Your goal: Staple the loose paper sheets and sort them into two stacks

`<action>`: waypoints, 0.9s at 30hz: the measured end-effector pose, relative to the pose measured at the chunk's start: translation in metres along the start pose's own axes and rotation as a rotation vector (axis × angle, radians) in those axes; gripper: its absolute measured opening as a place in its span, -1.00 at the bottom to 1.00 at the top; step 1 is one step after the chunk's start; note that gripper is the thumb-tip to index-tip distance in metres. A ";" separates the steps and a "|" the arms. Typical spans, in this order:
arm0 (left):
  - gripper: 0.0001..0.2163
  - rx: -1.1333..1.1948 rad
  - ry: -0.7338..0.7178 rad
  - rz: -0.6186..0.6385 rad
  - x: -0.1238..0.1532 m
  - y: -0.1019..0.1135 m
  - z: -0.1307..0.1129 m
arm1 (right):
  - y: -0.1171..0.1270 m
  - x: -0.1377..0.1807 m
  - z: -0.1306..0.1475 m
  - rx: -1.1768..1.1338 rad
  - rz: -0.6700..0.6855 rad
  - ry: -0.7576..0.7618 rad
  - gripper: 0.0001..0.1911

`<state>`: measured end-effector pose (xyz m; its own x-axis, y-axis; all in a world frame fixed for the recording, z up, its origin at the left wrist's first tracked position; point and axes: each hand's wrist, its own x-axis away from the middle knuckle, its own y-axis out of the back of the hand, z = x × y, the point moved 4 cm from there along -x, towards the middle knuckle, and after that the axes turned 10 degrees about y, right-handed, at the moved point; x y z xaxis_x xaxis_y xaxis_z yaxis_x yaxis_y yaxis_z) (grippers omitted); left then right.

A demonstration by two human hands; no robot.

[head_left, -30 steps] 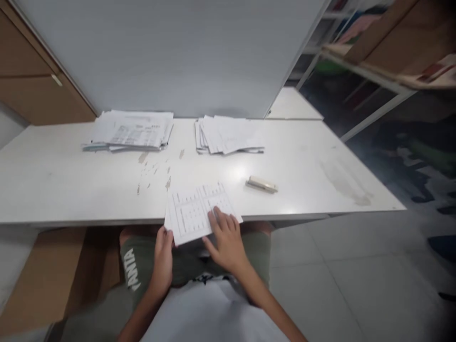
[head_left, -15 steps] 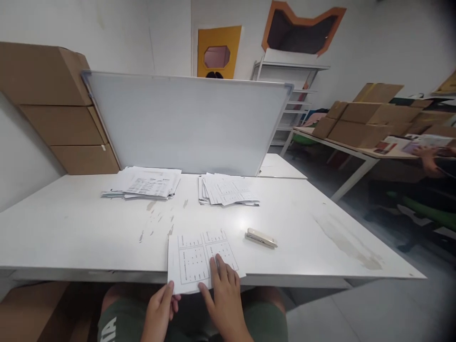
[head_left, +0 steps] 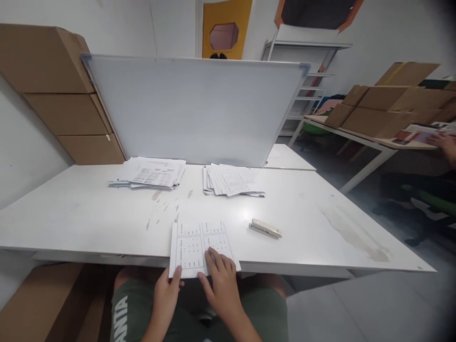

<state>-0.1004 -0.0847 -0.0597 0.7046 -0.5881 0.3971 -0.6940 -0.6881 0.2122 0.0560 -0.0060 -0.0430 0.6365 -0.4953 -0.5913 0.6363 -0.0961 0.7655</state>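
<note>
Printed sheet point(head_left: 192, 244) is located at the near edge of the white tabletop point(head_left: 313, 242), its near margin extending past that edge. Its near left corner is clamped between thumb and fingers of the left hand point(head_left: 167, 287); the right hand point(head_left: 223, 280) is laid on its face, thumb held apart from the fingers. A cream stapler point(head_left: 265, 228) is situated to the right, apart from the hands. Farther back, a left paper stack point(head_left: 151, 173) and a right paper stack point(head_left: 233, 180) are placed before a whiteboard point(head_left: 195, 109), by which part of the room is hidden. Cardboard boxes point(head_left: 67, 114) are stacked at far left.
</note>
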 end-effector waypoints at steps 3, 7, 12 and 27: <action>-0.29 0.061 -0.028 -0.032 -0.004 0.003 0.004 | 0.011 0.002 -0.007 0.029 -0.071 0.132 -0.51; -0.35 0.079 -0.046 -0.084 -0.005 0.007 0.006 | 0.041 -0.001 -0.068 0.174 -0.281 -0.009 -0.52; -0.49 0.016 -0.190 -0.110 0.000 -0.002 -0.012 | 0.058 -0.009 -0.154 0.287 -0.256 -0.253 -0.58; -0.56 0.135 -0.220 -0.137 -0.016 -0.025 -0.020 | 0.055 -0.010 -0.153 -0.104 -0.243 -0.306 -0.49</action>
<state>-0.0971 -0.0502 -0.0537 0.8158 -0.5537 0.1667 -0.5745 -0.8091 0.1240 0.1516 0.1255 -0.0337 0.3125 -0.7045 -0.6372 0.8029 -0.1625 0.5735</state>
